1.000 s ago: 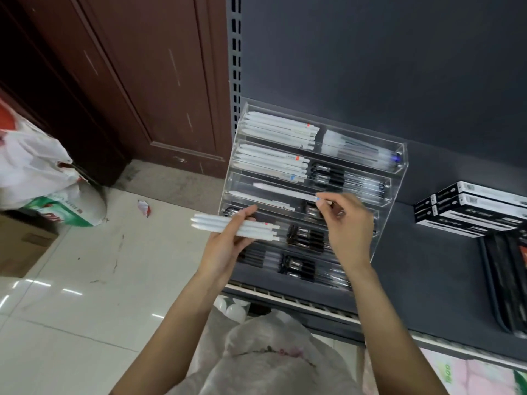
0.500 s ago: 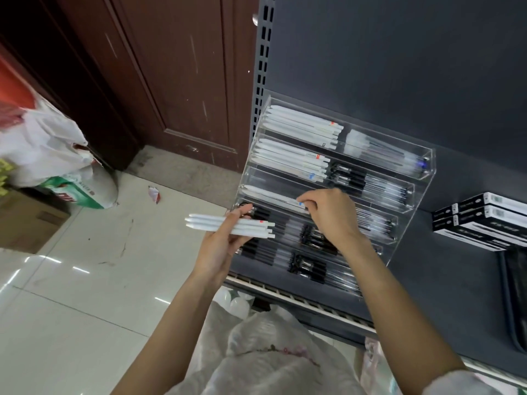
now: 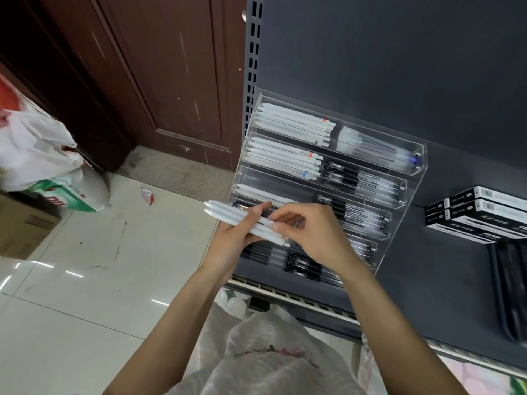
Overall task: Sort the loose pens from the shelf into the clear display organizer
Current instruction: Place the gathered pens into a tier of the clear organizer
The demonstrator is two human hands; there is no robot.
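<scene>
My left hand (image 3: pixel 232 242) holds a small bundle of white pens (image 3: pixel 228 214) in front of the clear display organizer (image 3: pixel 415 178), their tips pointing left. My right hand (image 3: pixel 312 232) has its fingertips pinching the right end of one pen in that bundle. The organizer stands tilted on the dark shelf, tiered, with white pens in the upper left slots and black-gripped pens in the right and lower slots. A single white pen (image 3: pixel 256 192) lies in the third tier's left slot. My hands hide the middle tiers.
Black-and-white boxes (image 3: pixel 479 215) lie on the dark shelf (image 3: pixel 445 280) to the right, with dark items below them. A brown door (image 3: pixel 159 69) and tiled floor (image 3: pixel 85 280) are at left, with plastic bags (image 3: pixel 37 149) and a cardboard box (image 3: pixel 20 223).
My right hand left a white pen in the third tier's left slot, then drew back to the bundle in my left hand. The view shifted left.
</scene>
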